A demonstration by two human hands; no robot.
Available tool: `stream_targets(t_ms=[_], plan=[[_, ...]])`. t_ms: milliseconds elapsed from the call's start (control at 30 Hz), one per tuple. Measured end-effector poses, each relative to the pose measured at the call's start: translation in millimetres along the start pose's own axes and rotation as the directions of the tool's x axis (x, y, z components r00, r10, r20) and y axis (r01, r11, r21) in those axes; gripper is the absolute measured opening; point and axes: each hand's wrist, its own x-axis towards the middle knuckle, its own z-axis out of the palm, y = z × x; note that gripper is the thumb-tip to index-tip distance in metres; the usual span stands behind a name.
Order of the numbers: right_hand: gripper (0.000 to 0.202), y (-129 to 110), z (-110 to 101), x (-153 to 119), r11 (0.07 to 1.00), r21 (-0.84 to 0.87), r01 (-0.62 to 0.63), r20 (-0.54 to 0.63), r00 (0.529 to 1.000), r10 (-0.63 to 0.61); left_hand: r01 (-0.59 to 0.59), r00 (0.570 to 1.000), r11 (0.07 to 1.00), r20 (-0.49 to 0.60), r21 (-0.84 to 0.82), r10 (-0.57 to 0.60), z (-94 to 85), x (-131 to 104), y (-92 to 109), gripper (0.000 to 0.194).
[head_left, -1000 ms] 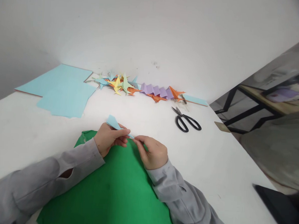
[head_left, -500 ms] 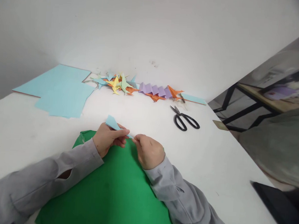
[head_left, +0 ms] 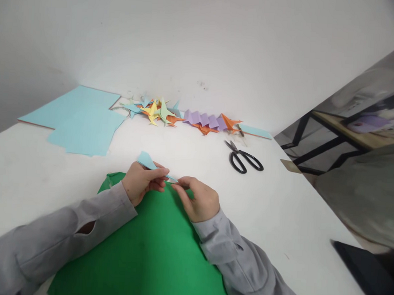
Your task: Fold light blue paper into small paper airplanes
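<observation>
My left hand (head_left: pixel 143 182) pinches a folded light blue paper (head_left: pixel 146 161) between thumb and fingers. The wider end of the paper sticks up past the knuckles, and its narrow point reaches right. At that point are the thumb and forefinger tips of my right hand (head_left: pixel 198 200), closed about it, with a rounded gap behind the tips. How firmly they press is too small to tell. Under both hands lies a large green sheet (head_left: pixel 151 247), which extends to the bottom of the view.
Black-handled scissors (head_left: pixel 239 158) lie open on the white table (head_left: pixel 295 224). Along the wall sit colourful folded paper figures (head_left: pixel 159 112) and a purple pleated paper (head_left: pixel 205 120). Light blue sheets (head_left: pixel 81 122) are at left. A dark flat object (head_left: pixel 366 273) is at the right edge.
My right thumb has shifted down and left, opening a gap behind the fingertips. More of the paper's narrow point shows. My left hand has hardly moved.
</observation>
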Motion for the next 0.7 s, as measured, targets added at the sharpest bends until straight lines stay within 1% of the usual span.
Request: stream_targets(t_ms=[133,267,500,700], plan=[[0.011,-2.3,-0.9,1.1,0.999,-0.019,0.051,-0.037,0.998,-0.052,-0.022,1.000,0.999,0.013,0.035,0.021,1.4,-0.5,-0.8,0.019],[0.013,-1.6,-0.4,0.6,0.996,-0.048,0.081,0.001,0.997,-0.081,-0.025,1.000,0.997,0.015,0.075,0.024,3.0,-1.7,-1.3,0.021],[0.015,-1.2,-0.5,-1.1,0.995,-0.063,0.072,0.053,0.996,-0.069,-0.054,0.997,0.993,0.057,0.105,0.048,3.3,-2.8,-3.1,0.023],[0.014,-6.2,-3.7,2.4,0.999,-0.029,0.025,0.001,1.000,-0.025,-0.024,0.992,1.000,0.128,0.019,0.021,4.0,-2.1,-1.2,0.025]])
